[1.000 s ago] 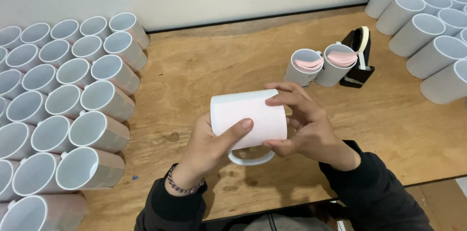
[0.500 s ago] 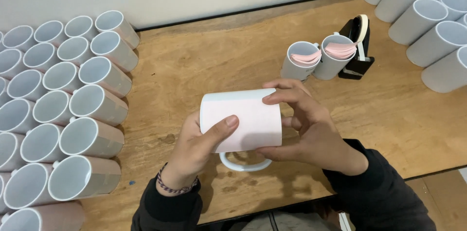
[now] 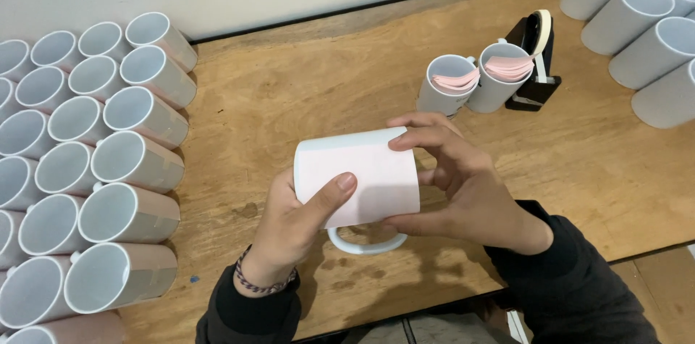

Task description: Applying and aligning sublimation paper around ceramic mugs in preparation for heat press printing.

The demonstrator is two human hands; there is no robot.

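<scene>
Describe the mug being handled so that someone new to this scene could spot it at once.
Start at the wooden table, with rows of white mugs lying on their sides along its left edge. The mug is near the front edge, held sideways above the wood between the left hand and right hand. Unlike the rest, it is off the table, wrapped in a pale sheet, handle pointing down.

Left hand (image 3: 293, 232): palm under the grip, thumb laid flat across the near face, fingers curled behind out of view; beaded bracelet at the wrist, dark sleeve below. Right hand (image 3: 467, 192): cupped on the opposite side, index finger pressed along the top edge, thumb pinching beneath, forearm in a dark sleeve.
</scene>
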